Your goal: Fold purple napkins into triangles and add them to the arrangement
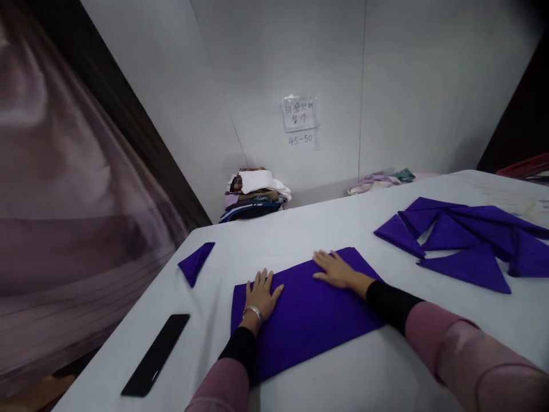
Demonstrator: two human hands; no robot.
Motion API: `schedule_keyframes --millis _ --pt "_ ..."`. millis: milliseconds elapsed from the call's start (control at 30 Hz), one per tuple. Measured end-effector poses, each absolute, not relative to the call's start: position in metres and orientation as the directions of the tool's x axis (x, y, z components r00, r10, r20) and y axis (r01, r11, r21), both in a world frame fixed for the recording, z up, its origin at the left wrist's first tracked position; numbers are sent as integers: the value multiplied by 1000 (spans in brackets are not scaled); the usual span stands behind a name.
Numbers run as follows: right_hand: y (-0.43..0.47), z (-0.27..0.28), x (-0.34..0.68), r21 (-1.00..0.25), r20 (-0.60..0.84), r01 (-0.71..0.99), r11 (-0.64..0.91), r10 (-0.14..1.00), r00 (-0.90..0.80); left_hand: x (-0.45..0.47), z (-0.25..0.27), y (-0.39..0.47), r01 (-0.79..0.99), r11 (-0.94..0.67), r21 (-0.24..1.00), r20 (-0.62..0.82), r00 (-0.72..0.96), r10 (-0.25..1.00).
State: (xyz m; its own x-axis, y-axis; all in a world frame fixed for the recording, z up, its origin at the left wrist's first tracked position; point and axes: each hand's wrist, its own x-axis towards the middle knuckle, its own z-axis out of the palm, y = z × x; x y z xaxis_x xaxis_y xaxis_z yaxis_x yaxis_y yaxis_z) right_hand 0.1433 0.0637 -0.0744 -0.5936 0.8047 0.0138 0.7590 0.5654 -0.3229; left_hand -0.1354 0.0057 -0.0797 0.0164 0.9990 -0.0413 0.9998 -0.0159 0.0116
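A purple cloth napkin (306, 317), folded into a rectangle, lies on the white table (343, 366) in front of me. My left hand (261, 297) rests flat on its left part, fingers spread, with a silver bracelet at the wrist. Near the far right corner of the napkin, my right hand (334, 270) also presses flat with its fingers stretched out. Neither hand grips anything. The cloth's right edge is partly hidden by my right forearm.
Several purple folded triangles (467, 277) lie at the right, and a single small purple triangle (196, 263) at the left. A black phone-like slab (156, 355) is near the left edge. Stacked cloths (255, 194) stand by the wall, under a handwritten sign (300, 114).
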Motion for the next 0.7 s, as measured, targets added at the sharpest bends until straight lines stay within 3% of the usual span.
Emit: schedule_keyframes --millis 167,300,433,500,567,700 --pt "81 -89 237 -230 95 935 270 962 -255 -130 -71 -1 994 -5 113 -19 7 1000" --pt "82 -116 277 -192 148 951 241 965 -215 -114 -67 -26 978 -78 195 35 73 997" --pt "89 -134 287 -240 207 944 224 962 -175 -109 -69 -54 943 -183 279 42 178 983" --pt "93 -135 285 -283 219 932 226 961 -166 -122 -68 -60 953 -101 287 92 78 993" --pt "97 -133 283 -332 199 919 215 968 -155 -145 -64 -60 951 93 296 139 -139 981" --pt "105 -135 285 -373 138 913 162 983 -118 -190 -57 -49 865 391 313 168 -456 874"
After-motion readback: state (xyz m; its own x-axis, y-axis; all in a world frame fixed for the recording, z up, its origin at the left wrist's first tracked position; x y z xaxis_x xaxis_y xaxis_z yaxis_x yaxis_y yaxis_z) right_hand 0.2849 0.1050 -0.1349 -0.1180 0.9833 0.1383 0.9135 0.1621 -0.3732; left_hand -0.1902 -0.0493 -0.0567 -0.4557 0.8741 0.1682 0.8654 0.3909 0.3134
